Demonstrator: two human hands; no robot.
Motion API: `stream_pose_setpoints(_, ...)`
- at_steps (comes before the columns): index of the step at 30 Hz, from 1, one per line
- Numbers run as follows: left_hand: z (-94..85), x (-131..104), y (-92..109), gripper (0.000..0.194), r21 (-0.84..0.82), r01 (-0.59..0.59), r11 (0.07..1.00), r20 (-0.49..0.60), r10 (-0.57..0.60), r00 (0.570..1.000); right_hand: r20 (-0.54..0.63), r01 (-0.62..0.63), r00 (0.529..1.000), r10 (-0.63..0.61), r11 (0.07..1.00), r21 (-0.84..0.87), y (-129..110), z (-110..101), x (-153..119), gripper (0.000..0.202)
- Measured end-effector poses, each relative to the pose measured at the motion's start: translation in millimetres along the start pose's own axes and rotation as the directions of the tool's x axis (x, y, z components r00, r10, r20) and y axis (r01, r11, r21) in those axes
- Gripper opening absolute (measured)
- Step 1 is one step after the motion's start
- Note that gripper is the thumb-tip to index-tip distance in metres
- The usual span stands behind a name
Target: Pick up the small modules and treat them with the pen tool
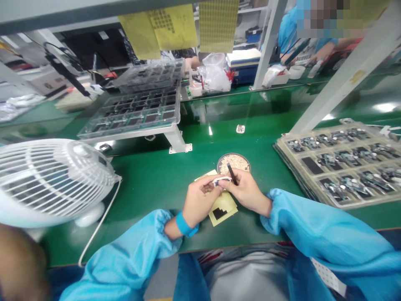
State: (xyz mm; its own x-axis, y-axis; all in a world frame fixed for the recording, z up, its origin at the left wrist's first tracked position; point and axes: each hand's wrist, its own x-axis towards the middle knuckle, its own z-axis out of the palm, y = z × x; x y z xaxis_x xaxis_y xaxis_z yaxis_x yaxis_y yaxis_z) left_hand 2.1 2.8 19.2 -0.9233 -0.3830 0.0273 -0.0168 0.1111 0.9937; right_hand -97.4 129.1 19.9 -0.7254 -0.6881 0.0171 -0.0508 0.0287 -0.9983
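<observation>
Reaching in blue sleeves (134,246) over the near side of a green bench (140,184). Pinching a small white-edged part (221,180) in the left hand (199,200) with a narrow grip, just above a yellow sheet (231,206). Holding a slim dark tool (232,173) in the right hand (247,191), also in a narrow grip, close against the same part. Too small to tell just where touched by the tool. Could slip from the pinch if held too lightly or pushed off-centre, perhaps dropping among the pale bits (233,161) in the round dish (218,164) just beyond. Could also scatter those bits by knocking the rim. Farther out on the bench, apart from the dish, a loose white piece (240,128).
</observation>
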Motion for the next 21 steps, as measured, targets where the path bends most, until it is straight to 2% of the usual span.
stream_pose_setpoints(5,0.2,1,3,0.027,-0.014,-0.016,1.000,-0.038,0.015,0.999,-0.018,0.022,1.000,-0.021,1.000,0.009,1,0,4,0.038)
stream_pose_setpoints(8,0.0,6,5,0.031,-0.120,0.040,0.992,-0.030,-0.044,0.999,0.028,0.040,0.999,-0.037,0.991,-0.128,1,-9,10,0.037)
stream_pose_setpoints(12,-0.6,10,6,0.036,-0.172,0.123,0.977,-0.015,-0.128,0.992,0.000,0.235,0.968,-0.251,0.906,-0.353,-5,-23,14,0.032)
stream_pose_setpoints(15,-1.0,10,4,0.035,-0.158,0.114,0.981,-0.019,-0.119,0.993,0.057,0.380,0.919,-0.389,0.843,-0.381,-12,-29,14,0.022)
stream_pose_setpoints(18,-1.3,10,3,0.033,-0.128,0.097,0.987,-0.019,-0.100,0.995,0.124,0.439,0.896,-0.426,0.811,-0.386,-16,-31,14,0.011)
stream_pose_setpoints(21,-1.3,10,0,0.033,-0.072,0.089,0.993,-0.015,-0.091,0.996,0.081,0.413,0.905,-0.417,0.821,-0.393,-19,-32,15,0.013)
